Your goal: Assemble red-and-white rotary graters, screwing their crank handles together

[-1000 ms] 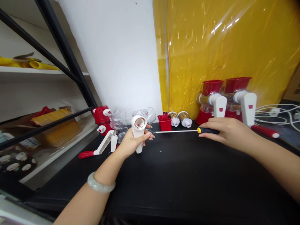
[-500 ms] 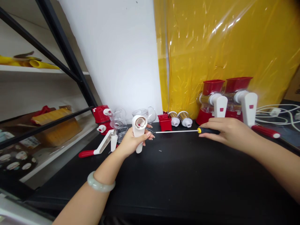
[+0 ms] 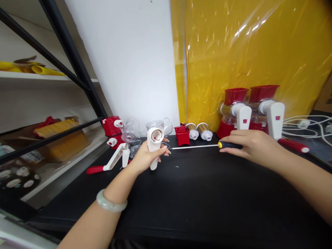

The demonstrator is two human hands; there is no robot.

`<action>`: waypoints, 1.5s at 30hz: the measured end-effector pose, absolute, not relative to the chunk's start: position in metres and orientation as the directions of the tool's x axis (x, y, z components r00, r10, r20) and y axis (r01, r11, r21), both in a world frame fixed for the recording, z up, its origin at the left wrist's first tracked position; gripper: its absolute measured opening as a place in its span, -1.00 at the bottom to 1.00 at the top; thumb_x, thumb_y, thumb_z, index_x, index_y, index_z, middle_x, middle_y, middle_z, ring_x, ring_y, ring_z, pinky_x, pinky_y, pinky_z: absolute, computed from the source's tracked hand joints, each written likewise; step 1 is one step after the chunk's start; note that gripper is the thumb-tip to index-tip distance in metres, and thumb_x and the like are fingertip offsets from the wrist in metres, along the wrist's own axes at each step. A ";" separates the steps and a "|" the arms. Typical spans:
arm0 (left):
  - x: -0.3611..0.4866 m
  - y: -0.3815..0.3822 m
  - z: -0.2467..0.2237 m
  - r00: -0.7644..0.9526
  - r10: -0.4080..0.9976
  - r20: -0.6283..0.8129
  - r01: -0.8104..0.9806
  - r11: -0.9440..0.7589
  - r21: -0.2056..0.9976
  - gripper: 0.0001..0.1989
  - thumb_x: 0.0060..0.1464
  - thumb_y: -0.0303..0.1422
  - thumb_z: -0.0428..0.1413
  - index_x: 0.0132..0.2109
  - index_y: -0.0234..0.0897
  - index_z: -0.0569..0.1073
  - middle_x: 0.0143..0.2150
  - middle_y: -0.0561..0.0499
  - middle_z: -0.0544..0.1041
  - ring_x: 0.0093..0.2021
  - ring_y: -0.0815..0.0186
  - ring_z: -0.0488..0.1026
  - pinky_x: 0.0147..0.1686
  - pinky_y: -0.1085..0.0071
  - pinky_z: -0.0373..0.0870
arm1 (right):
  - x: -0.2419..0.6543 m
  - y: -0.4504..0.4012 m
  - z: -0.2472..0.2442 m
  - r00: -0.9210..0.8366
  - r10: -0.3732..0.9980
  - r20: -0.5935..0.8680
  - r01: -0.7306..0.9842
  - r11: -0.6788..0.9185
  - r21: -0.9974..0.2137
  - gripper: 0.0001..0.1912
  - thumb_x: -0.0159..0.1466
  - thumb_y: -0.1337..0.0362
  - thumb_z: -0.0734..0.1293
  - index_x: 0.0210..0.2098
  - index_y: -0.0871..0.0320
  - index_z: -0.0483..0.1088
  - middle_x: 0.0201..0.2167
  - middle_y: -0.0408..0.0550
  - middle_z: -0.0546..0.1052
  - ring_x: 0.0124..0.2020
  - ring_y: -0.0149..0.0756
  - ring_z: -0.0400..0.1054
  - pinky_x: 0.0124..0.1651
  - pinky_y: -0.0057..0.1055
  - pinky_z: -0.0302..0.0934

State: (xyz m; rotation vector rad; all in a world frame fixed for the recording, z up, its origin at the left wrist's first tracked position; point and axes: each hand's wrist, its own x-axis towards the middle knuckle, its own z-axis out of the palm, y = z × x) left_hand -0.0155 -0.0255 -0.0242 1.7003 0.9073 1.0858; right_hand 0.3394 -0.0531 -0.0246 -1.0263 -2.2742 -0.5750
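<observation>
My left hand (image 3: 145, 155) is closed around a white plastic crank arm (image 3: 153, 144), whose round socket end faces me. In my right hand (image 3: 249, 145) is the black and yellow handle of a screwdriver (image 3: 195, 147). Its long metal shaft points left, and the tip reaches my left fingertips beside the crank arm; what the tip touches is too small to make out. A small screw (image 3: 176, 166) lies on the black table (image 3: 207, 200) below the shaft. Another white crank with a red handle (image 3: 109, 164) lies to the left of my left hand.
Red grater bases (image 3: 112, 126) and clear housings (image 3: 129, 129) stand at the back left. Behind the shaft are a red hopper (image 3: 182, 135) and metal grating drums (image 3: 204, 132). Two assembled rotary graters (image 3: 234, 110) and white cables (image 3: 306, 124) are at the right. A shelf rack (image 3: 75, 69) borders the left.
Both hands stay almost in place. The crank arm has shifted very slightly to the right, and the screwdriver handle a touch to the left.
</observation>
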 end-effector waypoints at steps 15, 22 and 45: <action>-0.013 -0.028 -0.021 0.322 0.908 0.268 0.163 -0.332 0.929 -0.64 0.02 -0.25 0.26 -0.07 -0.31 0.43 -0.38 -0.01 0.54 -0.33 0.29 0.52 -0.55 0.55 0.36 | 0.335 -0.054 -0.027 -0.546 0.530 0.649 0.797 0.568 0.207 -0.64 0.32 -0.01 0.24 -0.20 0.13 0.51 -0.36 -0.02 0.56 -0.35 -0.24 0.49 -0.34 -0.37 0.28; -0.015 -0.024 -0.022 0.289 0.926 0.241 0.147 -0.292 0.945 -0.61 0.03 -0.18 0.24 -0.06 -0.33 0.43 -0.34 -0.07 0.56 -0.34 0.28 0.51 -0.56 0.53 0.37 | 0.339 -0.055 -0.025 -0.519 0.563 0.643 0.809 0.565 0.159 -0.66 0.31 0.00 0.25 -0.20 0.09 0.51 -0.35 -0.03 0.57 -0.33 -0.19 0.49 -0.28 -0.29 0.33; -0.006 -0.028 -0.027 0.221 0.916 0.335 0.272 -0.388 0.881 -0.70 0.11 -0.15 0.12 -0.36 -0.25 0.24 -0.66 0.16 0.37 -0.66 0.38 0.37 -0.54 0.44 0.33 | 0.331 -0.060 -0.025 -0.431 0.582 0.690 0.835 0.547 0.060 -0.67 0.31 0.02 0.25 -0.11 0.06 0.48 -0.23 0.00 0.61 -0.29 -0.14 0.53 -0.23 -0.23 0.38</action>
